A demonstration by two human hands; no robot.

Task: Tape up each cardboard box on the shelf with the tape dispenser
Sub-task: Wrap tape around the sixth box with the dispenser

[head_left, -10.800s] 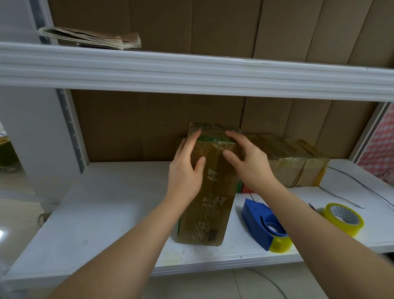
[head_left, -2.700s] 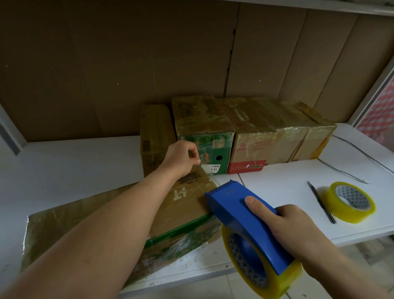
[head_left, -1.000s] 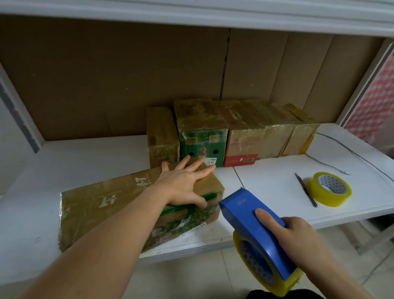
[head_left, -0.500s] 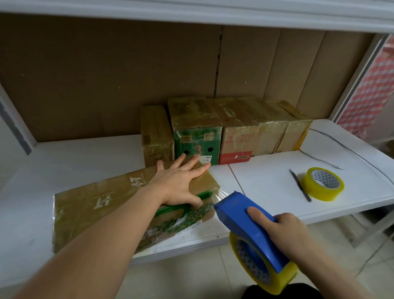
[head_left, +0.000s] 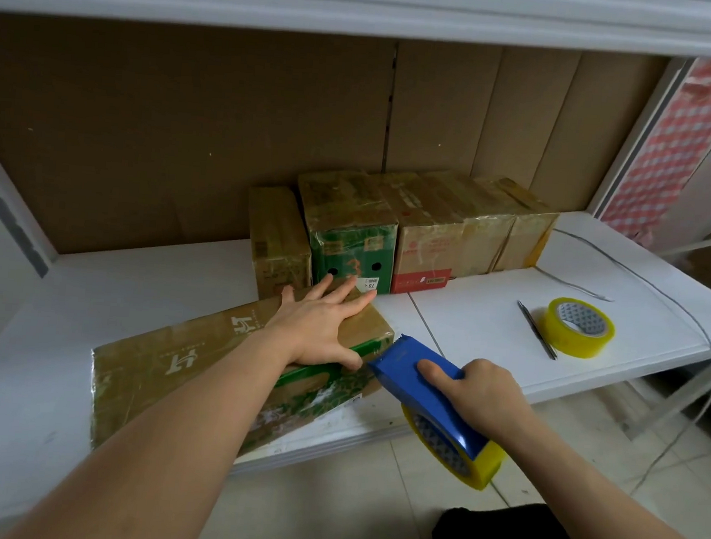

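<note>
White shelving (head_left: 481, 321) backed by brown cardboard panels is recorded, with a row of taped cartons (head_left: 391, 225) set against the rear edge near its middle. One long cardboard box (head_left: 193, 363) is laid on its side at the front edge, left of centre, its right end turned toward the tape dispenser (head_left: 429, 385). The left hand (head_left: 319, 326) is pressed flat on the top face near that right end, fingers straight and spread, the thumb laid along the green band at the upper side edge; nothing is gripped. The right hand (head_left: 478, 389) is wrapped round the blue dispenser body, the forefinger extended along its top, the remaining fingers curled round the housing; the serrated nose is brought to the box's right end corner, and whether it is touching cannot be told. The yellow roll is seen hanging below the front edge. The box is judged stiff but light, and its glossy, already taped skin is likely to slide on the smooth shelf under a pull of tape, so downward pressure from a flat palm is judged the proper hold, kept clear of the tape line. The dispenser is judged rigid and best held by its body, as found. A spare tape roll (head_left: 577, 327) and a pen (head_left: 536, 329) are noted toward the right front edge, with a thin cable (head_left: 642, 275) trailing along the right side.
</note>
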